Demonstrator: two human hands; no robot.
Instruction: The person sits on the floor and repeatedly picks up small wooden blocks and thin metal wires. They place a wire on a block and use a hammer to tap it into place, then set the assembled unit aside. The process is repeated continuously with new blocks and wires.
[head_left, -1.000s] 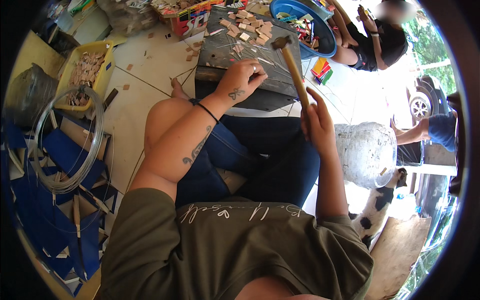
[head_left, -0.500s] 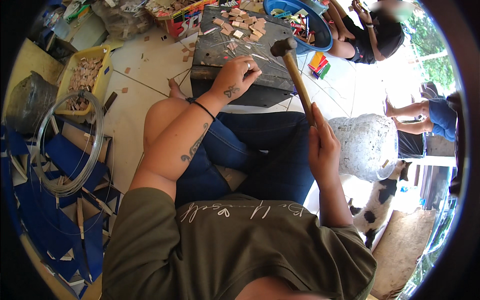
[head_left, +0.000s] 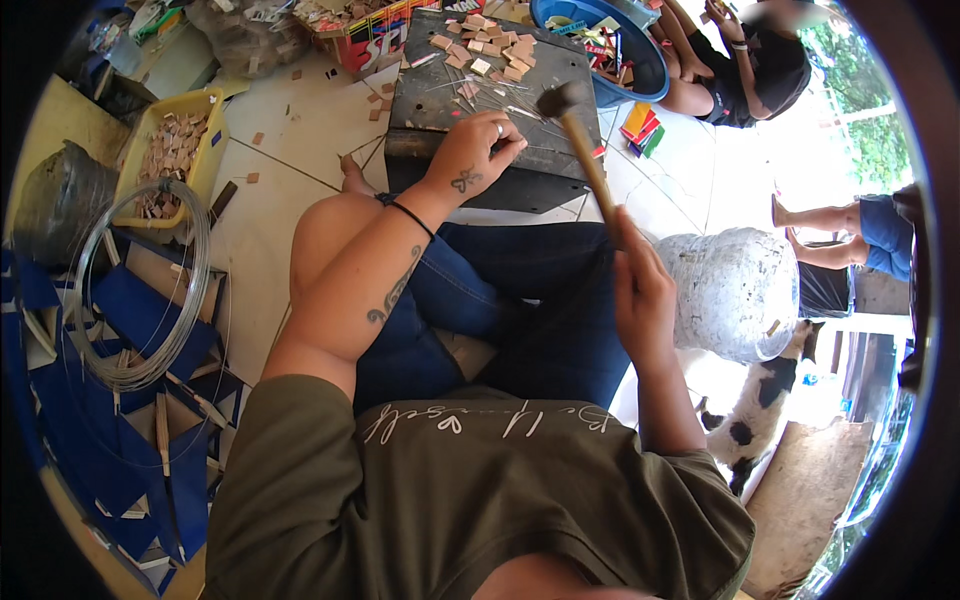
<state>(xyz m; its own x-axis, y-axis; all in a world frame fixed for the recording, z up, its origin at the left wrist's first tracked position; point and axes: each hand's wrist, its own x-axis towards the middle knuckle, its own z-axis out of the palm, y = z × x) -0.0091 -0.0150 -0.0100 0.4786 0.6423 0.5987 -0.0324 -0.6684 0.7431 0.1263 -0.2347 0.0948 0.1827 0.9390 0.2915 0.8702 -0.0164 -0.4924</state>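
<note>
My right grip (head_left: 643, 285) is holding a hammer (head_left: 590, 165) low on its wooden handle — probably to leave the whole length and the metal head swinging freely. The head is pointing up and away from me, showing against the right edge of a low black surface (head_left: 425, 105); how high above it, I can't tell.

My left grip (head_left: 478, 150) is curling closed at the near edge of that surface, thumb meeting fingers; whether it is pinching something thin, I can't see. It seems to be steadying itself there, and it is hiding part of the edge.

Beyond it, thin rods (head_left: 490, 95) are lying loose, and small wooden pieces (head_left: 490, 42) are heaping toward the far side, likely pushed back to leave room near me.

A blue tub (head_left: 652, 72) is sitting behind the surface's right corner. A whitish container (head_left: 725, 290) is standing just beside my right forearm — perhaps limiting any outward swing — with a spotted cat (head_left: 765, 400) near it. On my left, a wire coil (head_left: 130, 378) is lying over blue pieces (head_left: 145, 315), below a yellow basket (head_left: 218, 130).
</note>
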